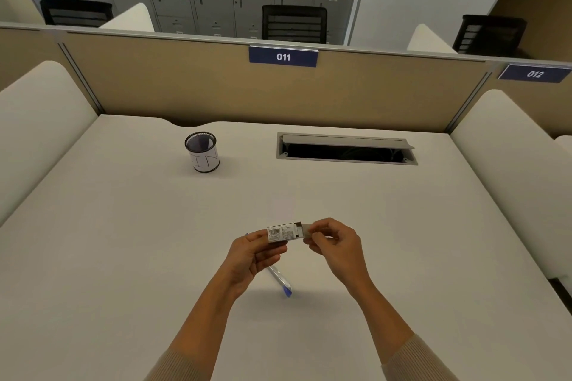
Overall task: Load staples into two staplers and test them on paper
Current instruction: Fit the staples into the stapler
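A small white staple box with a barcode label is held above the desk in my left hand, whose fingers grip its left end. My right hand pinches the grey inner tray that sticks out of the box's right end. A pale sheet of paper lies on the desk just beyond the box. No stapler shows in this view.
A clear pen with a blue cap lies on the white desk under my left hand. A mesh pen cup stands at the back left. An open cable hatch is at the back right. Padded dividers flank the desk.
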Available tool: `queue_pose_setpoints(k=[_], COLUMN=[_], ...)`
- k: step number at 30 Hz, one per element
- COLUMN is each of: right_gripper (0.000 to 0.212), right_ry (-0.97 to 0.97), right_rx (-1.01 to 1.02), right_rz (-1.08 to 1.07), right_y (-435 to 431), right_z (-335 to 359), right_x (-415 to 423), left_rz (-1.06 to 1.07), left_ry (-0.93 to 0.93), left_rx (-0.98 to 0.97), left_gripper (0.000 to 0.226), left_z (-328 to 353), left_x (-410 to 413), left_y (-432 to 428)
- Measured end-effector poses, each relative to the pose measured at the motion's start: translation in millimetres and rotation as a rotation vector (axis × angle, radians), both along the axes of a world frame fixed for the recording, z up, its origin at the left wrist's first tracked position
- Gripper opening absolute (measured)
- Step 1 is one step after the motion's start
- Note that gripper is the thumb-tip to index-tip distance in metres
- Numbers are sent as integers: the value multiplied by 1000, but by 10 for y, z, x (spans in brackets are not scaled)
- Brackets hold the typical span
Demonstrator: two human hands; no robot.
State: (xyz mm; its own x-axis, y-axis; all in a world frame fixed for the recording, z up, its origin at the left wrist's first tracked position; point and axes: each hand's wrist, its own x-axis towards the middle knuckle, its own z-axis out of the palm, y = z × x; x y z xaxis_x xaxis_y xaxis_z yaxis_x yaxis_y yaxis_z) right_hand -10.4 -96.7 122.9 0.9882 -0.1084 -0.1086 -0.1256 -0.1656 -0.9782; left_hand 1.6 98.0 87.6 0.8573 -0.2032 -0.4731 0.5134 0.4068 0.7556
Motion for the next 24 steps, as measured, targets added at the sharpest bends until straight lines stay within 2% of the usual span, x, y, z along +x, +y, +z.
queue_pose_setpoints(k=[2,6,9,17,24], right_gripper=[21,8,9,6,5], right_ry=[-24,-39,-32,69,130], right_rx=[-95,-178,-226,-318,-532], right_rz=[1,-22,-30,-71,-71], right_y=[22,68,101,137,156], right_z=[-9,16,39,30,55], right_x=[2,7,28,101,136], left_rz=[-7,-24,-27,-36,-35], left_ry=[-6,-11,-14,-21,-19], left_rx=[4,16,21,62,105], left_gripper=[21,21,21,22,20], left_z=[-6,-23,-39,-22,-19], left_x=[11,22,22,23,12], left_y=[8,22,32,14,-9])
